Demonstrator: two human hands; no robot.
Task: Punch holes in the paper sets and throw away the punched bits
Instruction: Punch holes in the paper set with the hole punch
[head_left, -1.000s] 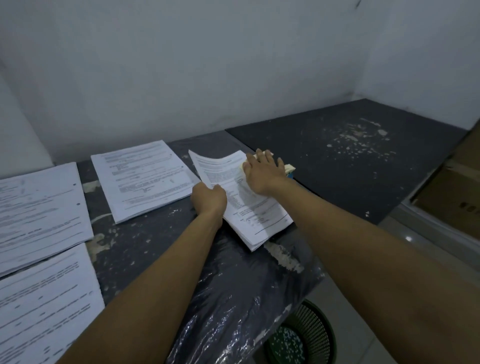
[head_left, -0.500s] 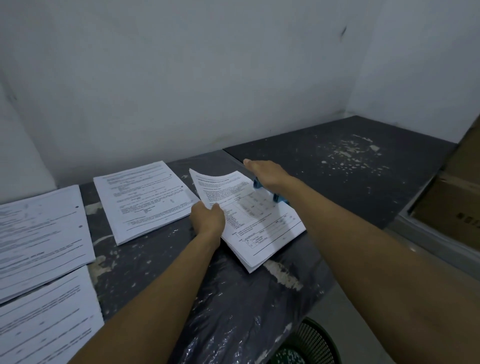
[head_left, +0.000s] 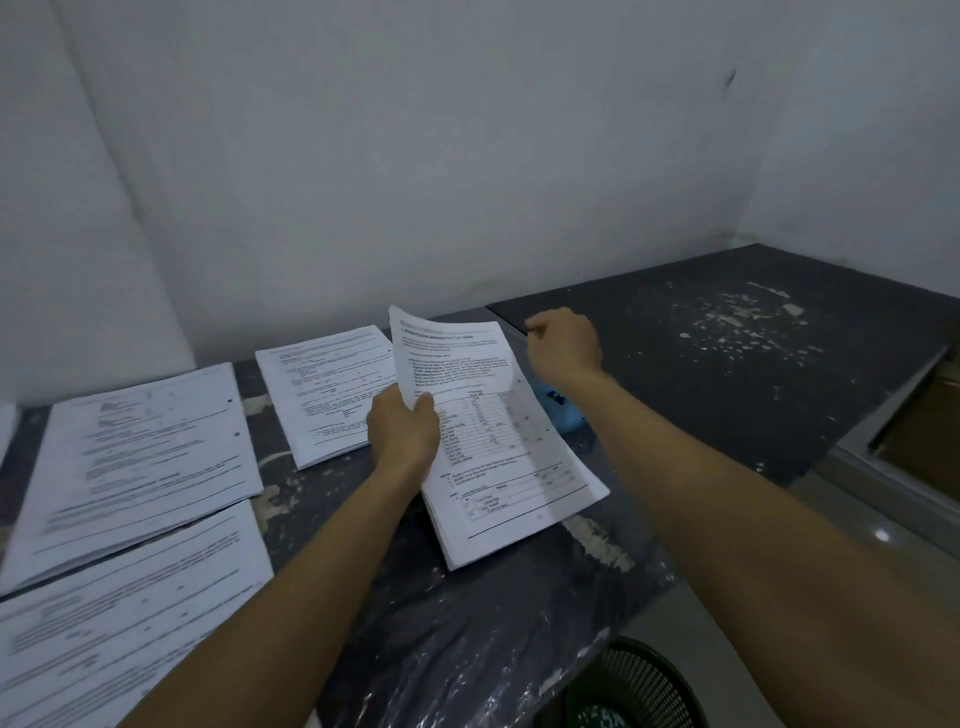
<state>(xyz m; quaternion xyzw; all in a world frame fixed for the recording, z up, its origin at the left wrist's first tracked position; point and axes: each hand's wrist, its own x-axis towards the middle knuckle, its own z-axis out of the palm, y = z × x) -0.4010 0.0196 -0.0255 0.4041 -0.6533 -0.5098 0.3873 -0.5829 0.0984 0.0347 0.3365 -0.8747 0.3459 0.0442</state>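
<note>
Dark paint-flecked table (head_left: 727, 374), white wall (head_left: 415, 156) behind, cardboard box (head_left: 930, 441) far right edge.

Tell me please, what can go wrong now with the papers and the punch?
The left hand grips only one edge of the paper set, so its sheets may fan out of line. The blue hole punch lies half hidden under that set; pulling the papers could drag it toward the table edge above the green bin.
</note>
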